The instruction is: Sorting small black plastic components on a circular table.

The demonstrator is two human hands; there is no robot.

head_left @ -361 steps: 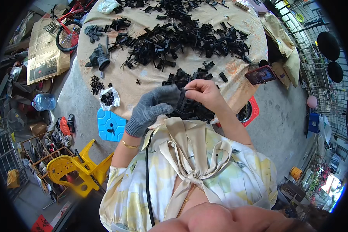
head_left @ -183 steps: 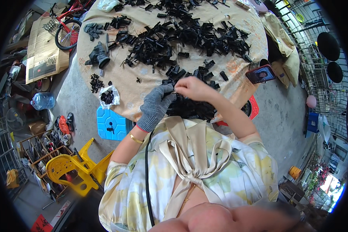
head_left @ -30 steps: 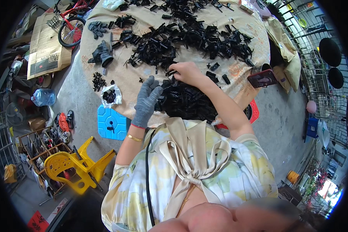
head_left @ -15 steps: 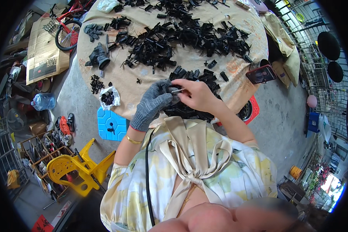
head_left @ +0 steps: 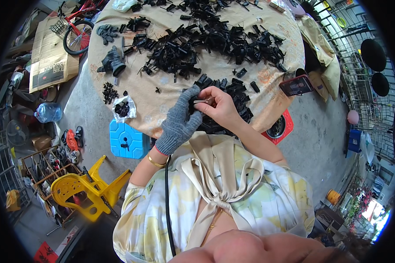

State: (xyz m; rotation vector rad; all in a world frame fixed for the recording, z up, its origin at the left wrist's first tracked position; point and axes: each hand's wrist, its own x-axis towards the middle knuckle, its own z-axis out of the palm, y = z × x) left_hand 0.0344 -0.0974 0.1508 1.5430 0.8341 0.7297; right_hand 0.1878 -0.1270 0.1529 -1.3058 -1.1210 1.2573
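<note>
At the near side of the surface (head_left: 147, 100), the gloved left hand (head_left: 178, 122) curves its fingers and thumb toward the right, with a dark piece (head_left: 191, 106) showing in the gap; whether it is gripped or lies behind, I cannot tell. Just to the right, the bare right hand (head_left: 222, 108) pinches a thin metal tool (head_left: 201, 101) between thumb and fingers. The tool's long axis runs left to right, its left end close by that gap. Around and beneath both hands spreads the near pile of black parts (head_left: 238, 94). Farther off, a wider far pile (head_left: 227, 42) crosses the surface, dark gloves (head_left: 113, 62) to its left.
</note>
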